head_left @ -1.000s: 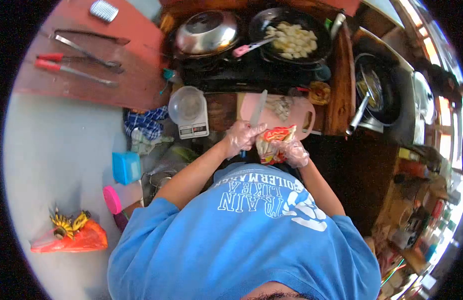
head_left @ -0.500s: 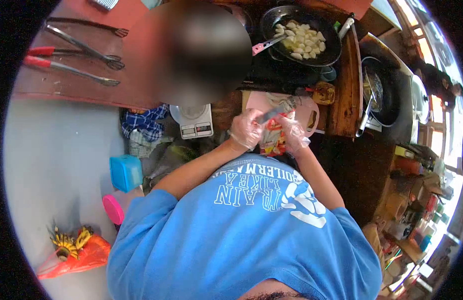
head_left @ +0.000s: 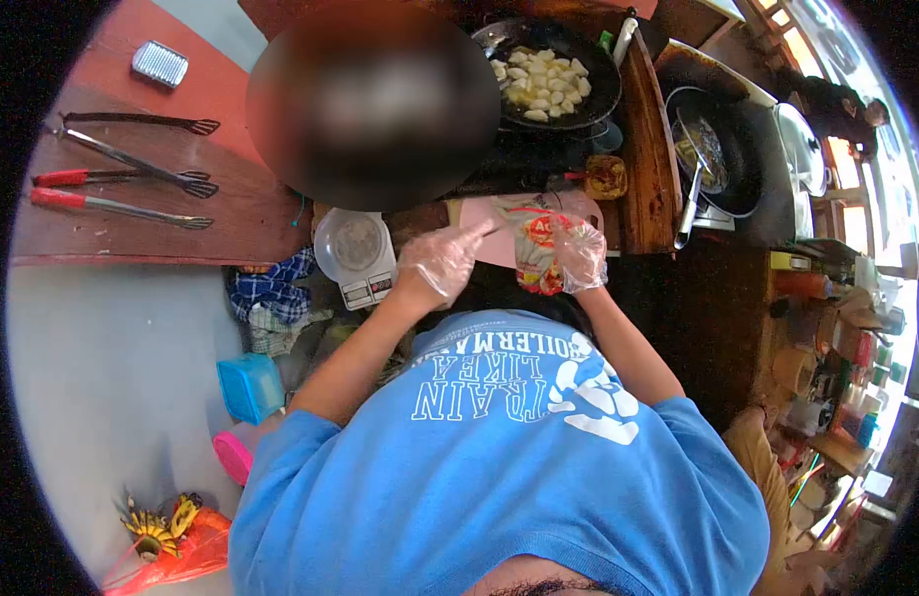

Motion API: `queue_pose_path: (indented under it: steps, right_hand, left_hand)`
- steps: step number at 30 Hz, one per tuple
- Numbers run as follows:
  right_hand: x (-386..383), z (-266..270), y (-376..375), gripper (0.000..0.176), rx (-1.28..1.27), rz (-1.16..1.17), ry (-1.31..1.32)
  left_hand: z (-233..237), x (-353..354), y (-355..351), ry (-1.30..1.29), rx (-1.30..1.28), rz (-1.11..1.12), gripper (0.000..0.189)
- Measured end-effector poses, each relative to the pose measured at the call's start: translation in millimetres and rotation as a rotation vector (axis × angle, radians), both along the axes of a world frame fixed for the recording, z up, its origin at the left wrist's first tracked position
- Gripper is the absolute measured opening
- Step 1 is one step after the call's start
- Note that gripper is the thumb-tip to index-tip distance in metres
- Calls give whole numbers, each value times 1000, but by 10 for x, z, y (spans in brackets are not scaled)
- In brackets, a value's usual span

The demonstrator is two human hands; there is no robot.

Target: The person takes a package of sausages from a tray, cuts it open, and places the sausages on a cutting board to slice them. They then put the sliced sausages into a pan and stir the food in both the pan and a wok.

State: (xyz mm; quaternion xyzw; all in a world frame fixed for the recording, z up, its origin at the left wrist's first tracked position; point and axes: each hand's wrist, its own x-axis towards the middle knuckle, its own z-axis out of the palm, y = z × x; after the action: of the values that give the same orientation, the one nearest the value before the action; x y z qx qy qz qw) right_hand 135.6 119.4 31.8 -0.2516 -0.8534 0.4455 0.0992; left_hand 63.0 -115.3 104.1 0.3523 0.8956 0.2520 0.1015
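Observation:
My left hand, in a clear plastic glove, is closed around what looks like a small knife. Its handle is mostly hidden, and blur hides the blade's outline. In my right hand, also gloved, is a red and white printed plastic packet, gripped by its side. The packet hangs in front of my shirt, with its top edge near the knife. Beneath both hands lies a pink cutting board. A kitchen scale bearing a clear bowl stands beside my left hand.
Pale chunks sit in a black pan ahead. Another pan with a ladle stands right. Tongs and a grater lie on the left tabletop. A blue container is below it.
My hands have moved apart; the left one has shifted left, away from the packet. More of the packet's front shows. The view has shifted, bringing the whole grater and the scale's bowl into sight.

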Motion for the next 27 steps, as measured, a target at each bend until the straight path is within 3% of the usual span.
queue_pose_path:
  steps: [1, 3, 6, 7, 9, 11, 13, 15, 16, 17, 19, 21, 23, 25, 27]
  right_hand:
    - [-14, -46, 1, 28, -1, 8, 10]
    - [-20, -204, 10, 28, -520, -30, 182]
    - [8, 53, 26, 26, -582, -6, 136]
    - [31, 29, 78, 26, -580, -6, 131]
    - [55, -56, 182, 24, -155, 176, 117]
    - [42, -96, 170, 23, -207, 109, 95]
    - [56, -301, 210, 22, -260, 37, 70]
    - [113, -730, 356, 22, -203, -27, 416]
    - [81, -291, 359, 22, 37, -61, 195]
    - [54, -182, 406, 22, 38, -70, 195]
    - [68, -121, 499, 23, -425, -273, 93]
    - [54, -221, 573, 25, -485, -296, 131]
    - [38, -328, 573, 25, -763, -402, 220]
    - [69, -208, 518, 25, -819, -443, 241]
    - [120, -151, 505, 25, -924, -481, 222]
  left_hand:
    - [65, 25, 44, 10, -1, 8, 37]
    - [131, 75, 151, 117, -145, -63, 43]
    - [186, 120, 311, 186, -230, -52, 47]
    - [208, 147, 367, 196, -296, -40, 48]
    - [189, 232, 488, 201, -336, -19, 47]
    - [161, 248, 570, 210, -378, 5, 47]
    - [57, 173, 641, 147, -586, 12, 39]
    - [-315, -55, 539, 56, -804, 71, 32]
    - [-408, -151, 430, 35, -823, 16, 29]
    - [-510, -162, 344, 138, -693, 43, 27]
    - [-758, -244, 349, 25, -747, 5, 40]
    - [-1053, -298, 390, 32, -777, -51, 46]
    - [-1467, -423, 406, 46, -806, -113, 54]
    - [-1921, -587, 386, -51, -628, 47, 60]
    - [-2091, -663, 381, 31, -631, -12, 55]
